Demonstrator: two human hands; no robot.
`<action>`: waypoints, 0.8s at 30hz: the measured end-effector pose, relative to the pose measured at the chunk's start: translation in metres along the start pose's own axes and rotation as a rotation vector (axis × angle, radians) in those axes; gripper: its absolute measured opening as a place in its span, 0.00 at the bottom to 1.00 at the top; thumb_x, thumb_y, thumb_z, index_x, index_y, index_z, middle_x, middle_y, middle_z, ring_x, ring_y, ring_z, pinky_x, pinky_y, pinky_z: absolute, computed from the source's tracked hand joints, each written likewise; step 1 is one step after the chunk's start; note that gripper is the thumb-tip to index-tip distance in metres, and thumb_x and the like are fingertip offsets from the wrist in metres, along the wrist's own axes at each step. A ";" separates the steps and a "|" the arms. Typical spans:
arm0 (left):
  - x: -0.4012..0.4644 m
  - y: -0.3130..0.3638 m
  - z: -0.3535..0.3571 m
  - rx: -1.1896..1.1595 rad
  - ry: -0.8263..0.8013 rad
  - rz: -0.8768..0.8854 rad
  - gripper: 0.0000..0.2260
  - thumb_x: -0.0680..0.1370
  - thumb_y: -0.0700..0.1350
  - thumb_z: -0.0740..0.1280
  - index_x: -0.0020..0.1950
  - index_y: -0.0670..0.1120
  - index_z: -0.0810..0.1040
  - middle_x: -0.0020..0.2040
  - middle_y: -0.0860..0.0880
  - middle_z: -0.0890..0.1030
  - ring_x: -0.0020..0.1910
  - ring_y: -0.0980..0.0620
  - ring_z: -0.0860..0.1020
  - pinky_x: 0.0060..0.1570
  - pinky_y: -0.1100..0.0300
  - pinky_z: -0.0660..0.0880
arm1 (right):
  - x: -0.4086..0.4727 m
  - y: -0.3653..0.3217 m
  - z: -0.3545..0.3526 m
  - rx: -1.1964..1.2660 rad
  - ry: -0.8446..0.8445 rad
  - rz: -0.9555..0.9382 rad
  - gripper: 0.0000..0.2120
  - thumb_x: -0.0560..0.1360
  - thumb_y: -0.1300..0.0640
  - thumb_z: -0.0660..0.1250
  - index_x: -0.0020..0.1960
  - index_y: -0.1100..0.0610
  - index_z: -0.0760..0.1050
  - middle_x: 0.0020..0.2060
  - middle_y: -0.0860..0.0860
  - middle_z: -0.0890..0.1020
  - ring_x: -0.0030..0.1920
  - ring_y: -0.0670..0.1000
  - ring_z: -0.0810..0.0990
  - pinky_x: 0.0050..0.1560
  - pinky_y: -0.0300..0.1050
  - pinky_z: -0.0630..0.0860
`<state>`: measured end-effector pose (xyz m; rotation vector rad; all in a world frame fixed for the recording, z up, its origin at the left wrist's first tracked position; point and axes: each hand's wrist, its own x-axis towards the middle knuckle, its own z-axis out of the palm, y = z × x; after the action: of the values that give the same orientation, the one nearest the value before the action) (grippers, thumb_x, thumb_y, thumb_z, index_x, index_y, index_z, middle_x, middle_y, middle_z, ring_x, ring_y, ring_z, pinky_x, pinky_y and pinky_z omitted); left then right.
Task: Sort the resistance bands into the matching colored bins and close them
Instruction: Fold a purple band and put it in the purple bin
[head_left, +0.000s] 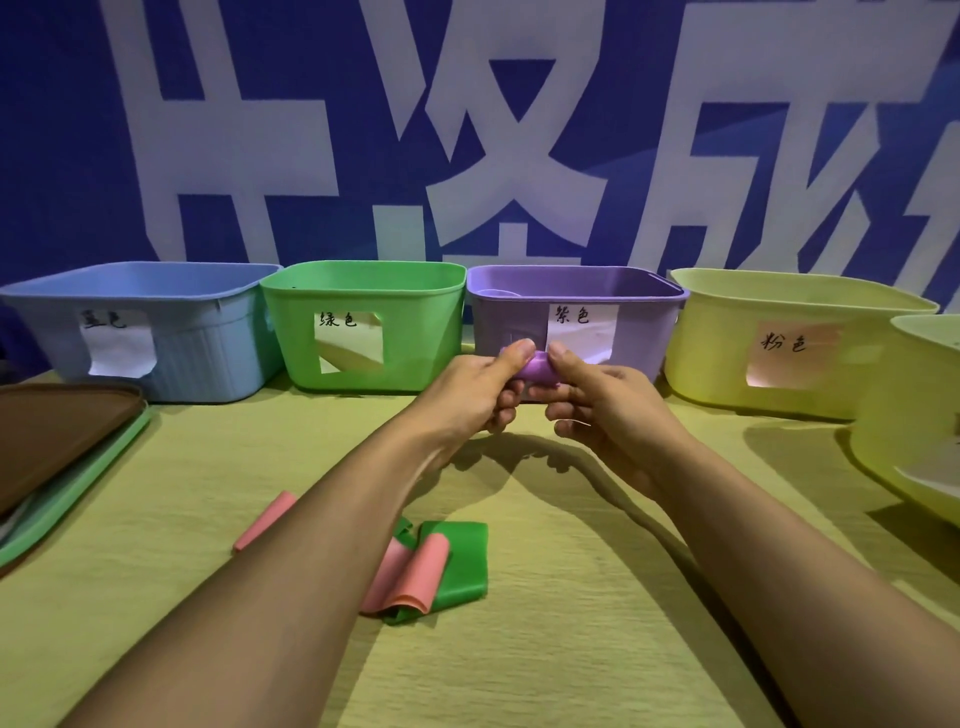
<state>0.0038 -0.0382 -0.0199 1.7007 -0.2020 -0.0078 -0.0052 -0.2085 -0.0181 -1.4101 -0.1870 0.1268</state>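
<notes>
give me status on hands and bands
Left hand and right hand pinch purple band, before purple bin. Pink, green bands on table. Path clear.

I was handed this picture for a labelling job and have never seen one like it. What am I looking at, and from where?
This is a single picture from a wide-angle camera worn on a person's head, looking forward and down, so the two bare arms reaching in are the wearer's own. There is no robot. The left hand and right hand together hold a small purple band in front of the purple bin. Along the back of the table stand a blue bin, a green bin, the purple one and a pale yellow bin, each with a paper label; another pale bin sits at the right edge. Nearer the wearer lie a green band and pink bands, still unsorted. Flat lids are stacked at the left.
</notes>
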 end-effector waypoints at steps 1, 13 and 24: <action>0.000 -0.001 0.002 -0.001 0.030 0.007 0.22 0.82 0.61 0.64 0.44 0.43 0.81 0.29 0.54 0.72 0.31 0.53 0.71 0.39 0.56 0.68 | 0.000 0.000 0.000 0.026 0.003 -0.008 0.20 0.79 0.49 0.69 0.57 0.66 0.82 0.41 0.57 0.86 0.36 0.48 0.78 0.40 0.40 0.76; 0.003 -0.006 0.026 -0.444 0.230 0.074 0.14 0.77 0.48 0.74 0.58 0.41 0.83 0.51 0.42 0.87 0.50 0.47 0.86 0.53 0.55 0.81 | 0.004 0.004 0.012 0.388 -0.014 -0.018 0.09 0.81 0.61 0.68 0.53 0.67 0.81 0.38 0.58 0.85 0.36 0.49 0.84 0.44 0.37 0.83; 0.011 -0.009 0.014 -0.205 0.390 0.148 0.08 0.77 0.47 0.75 0.54 0.46 0.85 0.48 0.47 0.88 0.51 0.50 0.86 0.60 0.51 0.81 | 0.006 0.017 0.007 -0.504 0.226 -0.415 0.13 0.81 0.42 0.65 0.58 0.48 0.80 0.50 0.43 0.85 0.50 0.41 0.82 0.51 0.42 0.80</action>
<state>0.0139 -0.0525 -0.0299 1.4469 -0.0324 0.3976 0.0000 -0.1976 -0.0334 -1.8387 -0.3351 -0.4503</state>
